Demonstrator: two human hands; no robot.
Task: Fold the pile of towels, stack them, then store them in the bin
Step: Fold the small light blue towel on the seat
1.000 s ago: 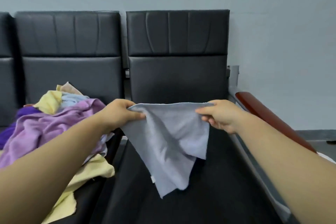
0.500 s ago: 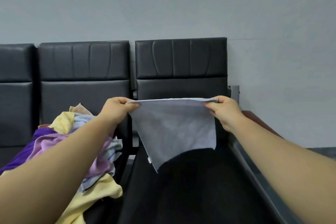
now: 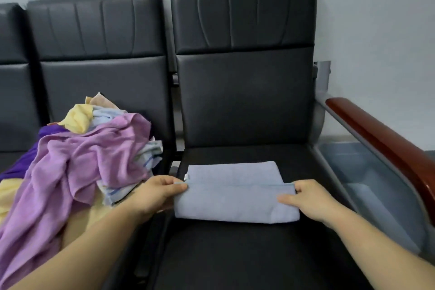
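Chairs (image 3: 101, 59) in a row, and a blue towel (image 3: 235, 202) on one seat

A big grey wall (image 3: 376, 19) stands at the back. The black chairs sit side by side against it.

The right chair (image 3: 244, 77) has a flat black seat (image 3: 235, 254). On the chair next to it, to the left, lies a pile of towels (image 3: 77, 155), all jumbled up. A purple towel (image 3: 70, 160) is draped over the top. A yellow towel (image 3: 78, 116) and some light blue ones poke out from under it.

A long red-brown armrest (image 3: 381, 139) runs along the far side of the right chair. Below it, just beside the seat, sits a grey bin (image 3: 348, 155).

The blue towel lies on the seat of the right chair, about in the middle. It is folded over. The near part is doubled, and a flat strip shows behind the fold.

The left hand (image 3: 153, 195) pinches the left end of the folded edge, with the thumb on top. The right hand (image 3: 310, 200) pinches the right end. Both hands have their fingers curled and closed on the towel.

A tiny white tag (image 3: 186, 176) sticks out at the towel's left side, close to the left thumb.
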